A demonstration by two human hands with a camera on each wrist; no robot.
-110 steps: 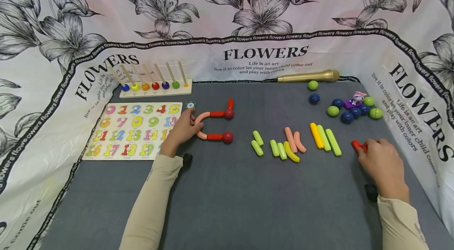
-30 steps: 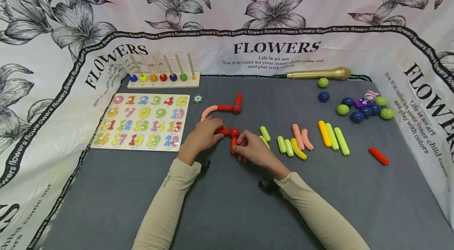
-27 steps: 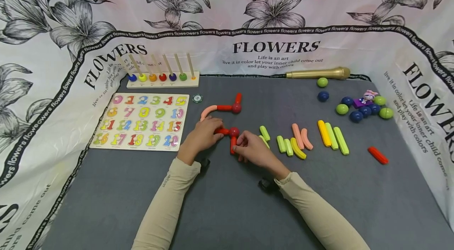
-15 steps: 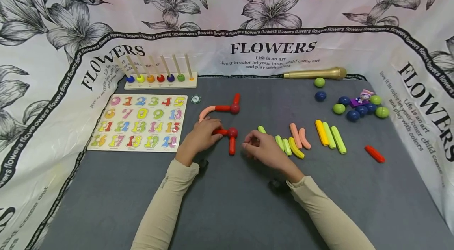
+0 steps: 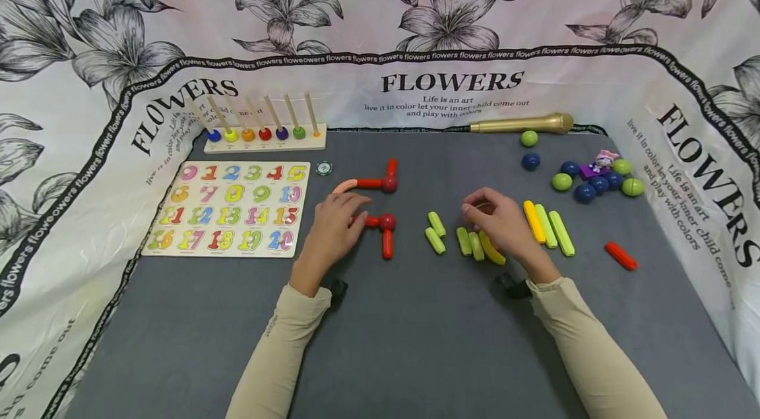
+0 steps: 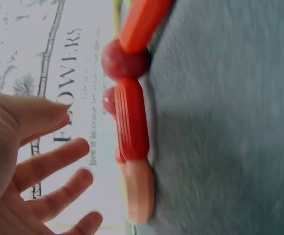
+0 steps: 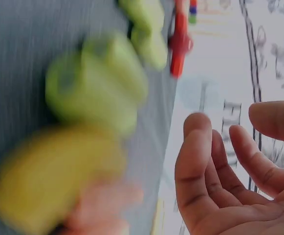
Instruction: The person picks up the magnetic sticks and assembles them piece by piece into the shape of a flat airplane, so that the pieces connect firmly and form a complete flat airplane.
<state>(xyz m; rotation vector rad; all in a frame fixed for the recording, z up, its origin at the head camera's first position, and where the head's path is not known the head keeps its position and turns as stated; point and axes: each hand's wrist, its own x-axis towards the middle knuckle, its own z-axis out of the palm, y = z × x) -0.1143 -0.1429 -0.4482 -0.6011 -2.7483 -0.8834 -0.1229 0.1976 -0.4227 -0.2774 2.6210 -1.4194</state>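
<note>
My left hand [image 5: 332, 227] hovers with spread fingers over the left end of a joined shape of red sticks, red balls and a curved peach stick [image 5: 344, 186]. One short red stick [image 5: 388, 245] points toward me from the lower red ball [image 5: 387, 222]. In the left wrist view nothing lies between the fingers, and a ribbed red stick [image 6: 132, 120] shows beside them. My right hand [image 5: 501, 224], loosely curled and holding nothing, is above a curved yellow stick [image 5: 493, 252] and short green sticks [image 5: 464, 242]. It covers the peach sticks in the head view; they blur pinkish in the right wrist view.
A number board [image 5: 225, 209] and pegged stand [image 5: 264, 140] are at left, by a poker chip [image 5: 324, 168]. Long sticks [image 5: 561, 233] and a red stick [image 5: 621, 256] lie right. Behind are blue and green balls [image 5: 584, 193], a figurine [image 5: 604, 159] and a gold microphone [image 5: 522, 123].
My right hand brought a red stick to the lower ball, let go, and moved right over the yellow and green sticks. My left hand has loosened from the joined shape.
</note>
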